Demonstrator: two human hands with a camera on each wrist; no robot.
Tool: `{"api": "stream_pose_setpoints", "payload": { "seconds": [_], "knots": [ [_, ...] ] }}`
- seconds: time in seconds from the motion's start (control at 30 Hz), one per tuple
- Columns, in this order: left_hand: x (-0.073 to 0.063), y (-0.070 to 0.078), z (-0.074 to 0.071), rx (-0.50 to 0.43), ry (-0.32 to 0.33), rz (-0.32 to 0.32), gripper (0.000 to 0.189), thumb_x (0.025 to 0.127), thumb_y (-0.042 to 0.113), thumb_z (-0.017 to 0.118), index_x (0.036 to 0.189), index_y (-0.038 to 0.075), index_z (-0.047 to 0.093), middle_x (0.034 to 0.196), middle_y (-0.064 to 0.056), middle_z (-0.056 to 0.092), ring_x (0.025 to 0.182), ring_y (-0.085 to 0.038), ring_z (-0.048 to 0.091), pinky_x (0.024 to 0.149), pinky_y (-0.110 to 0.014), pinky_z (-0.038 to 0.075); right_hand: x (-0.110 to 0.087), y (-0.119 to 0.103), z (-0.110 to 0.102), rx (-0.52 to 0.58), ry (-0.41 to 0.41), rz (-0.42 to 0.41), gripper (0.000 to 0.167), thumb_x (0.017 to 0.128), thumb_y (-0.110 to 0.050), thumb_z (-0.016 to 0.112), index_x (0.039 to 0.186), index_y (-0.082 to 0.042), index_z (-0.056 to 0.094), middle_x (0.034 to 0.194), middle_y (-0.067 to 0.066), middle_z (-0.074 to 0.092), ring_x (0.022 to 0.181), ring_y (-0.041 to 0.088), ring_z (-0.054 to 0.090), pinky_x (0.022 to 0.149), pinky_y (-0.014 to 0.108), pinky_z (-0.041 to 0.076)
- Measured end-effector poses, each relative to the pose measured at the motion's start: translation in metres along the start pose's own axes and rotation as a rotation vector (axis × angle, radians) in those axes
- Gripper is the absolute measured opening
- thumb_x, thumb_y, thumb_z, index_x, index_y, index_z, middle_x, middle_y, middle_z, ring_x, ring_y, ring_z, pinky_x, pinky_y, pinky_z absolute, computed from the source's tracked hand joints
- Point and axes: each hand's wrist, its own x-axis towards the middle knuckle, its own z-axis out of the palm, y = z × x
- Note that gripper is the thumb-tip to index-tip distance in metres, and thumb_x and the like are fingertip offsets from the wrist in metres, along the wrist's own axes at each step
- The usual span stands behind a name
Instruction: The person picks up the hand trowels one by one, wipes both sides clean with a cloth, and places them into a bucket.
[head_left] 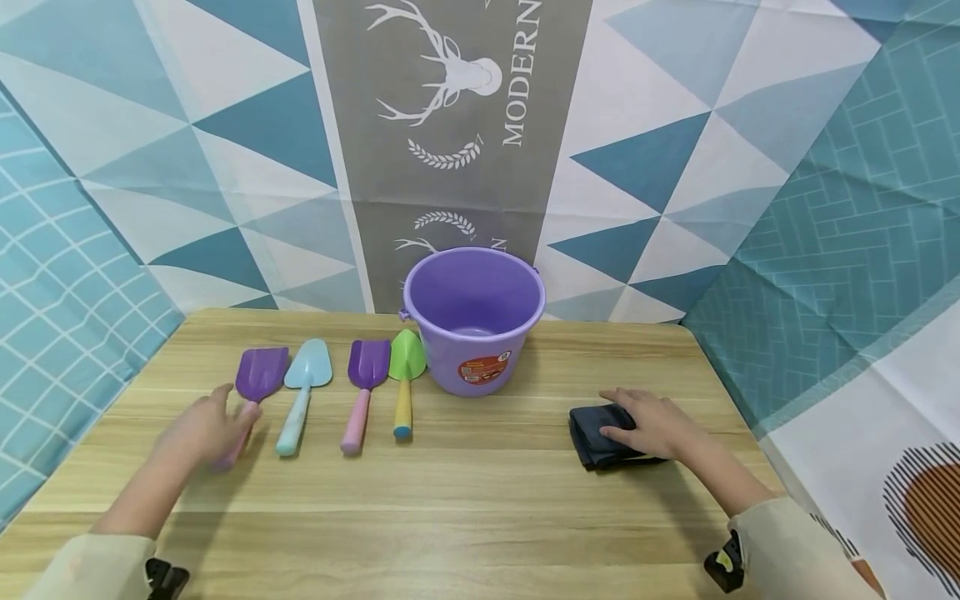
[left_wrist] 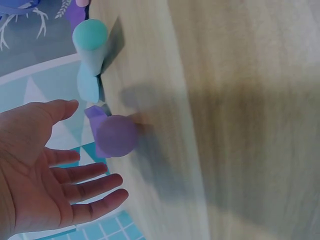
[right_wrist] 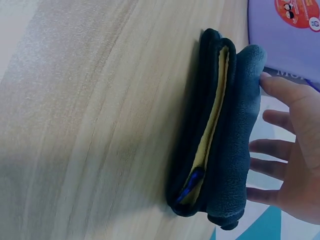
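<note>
My left hand (head_left: 198, 429) is over the pink handle of the leftmost purple toy shovel (head_left: 262, 372). In the left wrist view the fingers are spread, and the shovel's round handle end (left_wrist: 116, 136) shows beyond the thumb and fingertips. On the right side of the table lies a folded dark cloth (head_left: 588, 433), soft and thick, with a yellow layer showing between its folds. My right hand (head_left: 660, 423) is at this cloth, fingers extended over its top. In the right wrist view its thumb tip meets the upper end of the cloth (right_wrist: 235, 125).
Right of the leftmost shovel lie a light blue shovel (head_left: 307, 367), another purple shovel (head_left: 368, 364) with a pink handle, and a green trowel (head_left: 407, 357) with a yellow handle. A purple bucket (head_left: 480, 354) stands upright at the back, before the patterned cloth backdrop (head_left: 450, 183).
</note>
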Motion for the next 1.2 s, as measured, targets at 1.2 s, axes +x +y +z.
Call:
{"api": "stream_pose_setpoints", "payload": {
  "seconds": [1.2],
  "knots": [
    [0.01,-0.006,0.02,-0.043,0.019,0.022,0.05,0.092,0.029,0.048,0.097,-0.02,0.051,0.078,-0.026,0.057,0.068,-0.029,0.052,0.065,-0.048,0.047,0.015,0.006,0.007,0.032,-0.09,0.021,0.071,0.075,-0.06,0.066,0.126,-0.011,0.058,0.122,0.024,0.053,0.11,0.042,0.053,0.088,0.056,0.044]
  ]
}}
